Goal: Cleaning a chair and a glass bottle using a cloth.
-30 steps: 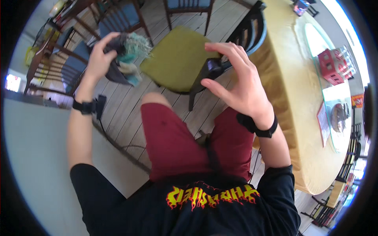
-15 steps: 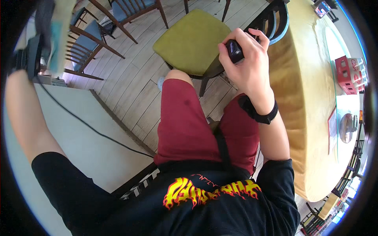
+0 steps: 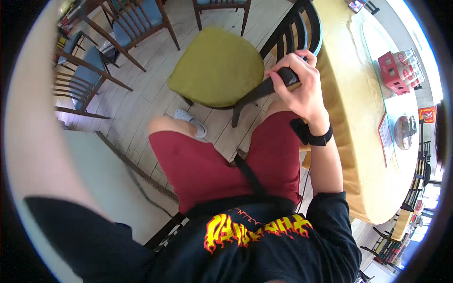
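Since half a second ago the left arm has swung up and out, so only its upper arm fills the left edge; the left grip is out of view. The right hand (image 3: 302, 87) has closed round the dark top rail of the chair (image 3: 278, 82), fingers curled tight over it, possibly with a small dark object pinched in too. Just left of that grip lies the olive seat cushion (image 3: 217, 66); just right of it runs the yellow-clothed counter (image 3: 358, 118), with a red carton (image 3: 398, 70) farther right.
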Tool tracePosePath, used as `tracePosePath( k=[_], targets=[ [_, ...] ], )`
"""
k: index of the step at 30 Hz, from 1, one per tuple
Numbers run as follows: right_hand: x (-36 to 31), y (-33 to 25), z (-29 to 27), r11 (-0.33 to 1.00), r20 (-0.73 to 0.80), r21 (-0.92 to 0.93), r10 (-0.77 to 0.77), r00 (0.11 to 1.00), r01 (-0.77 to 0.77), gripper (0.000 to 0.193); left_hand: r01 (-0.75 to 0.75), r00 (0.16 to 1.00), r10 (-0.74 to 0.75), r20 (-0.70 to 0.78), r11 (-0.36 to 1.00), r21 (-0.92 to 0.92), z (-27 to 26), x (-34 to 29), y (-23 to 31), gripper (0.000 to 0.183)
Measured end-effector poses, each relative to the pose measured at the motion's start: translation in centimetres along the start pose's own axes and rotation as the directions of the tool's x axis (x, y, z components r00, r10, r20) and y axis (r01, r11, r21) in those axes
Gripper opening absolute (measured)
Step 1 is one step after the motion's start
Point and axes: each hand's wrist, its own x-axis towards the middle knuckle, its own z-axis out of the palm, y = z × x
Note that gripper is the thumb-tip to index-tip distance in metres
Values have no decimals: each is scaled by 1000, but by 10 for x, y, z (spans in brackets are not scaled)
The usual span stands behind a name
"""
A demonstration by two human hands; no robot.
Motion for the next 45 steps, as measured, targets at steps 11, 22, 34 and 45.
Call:
tracePosePath(
  k=[11, 22, 34, 45],
  targets=[
    [-12, 37, -33, 991, 46, 132, -9, 999, 2, 4, 538, 811, -585, -3, 746, -392, 142, -137, -362, 52],
    [-27, 60, -25, 972, 98, 233, -34, 995, 10, 10, 286, 646, -714, 269, 553, 782, 0, -227, -295, 65],
    [-38, 88, -31, 945, 125, 166, -305, 944, 283, 31, 513, -138, -637, 758, 608, 605, 134, -484, -169, 51],
    [-39, 62, -16, 926, -42, 376, 45, 998, -26, 12, 300, -318, -578, 752, 691, 658, 132, -346, -19, 15]
  ],
)
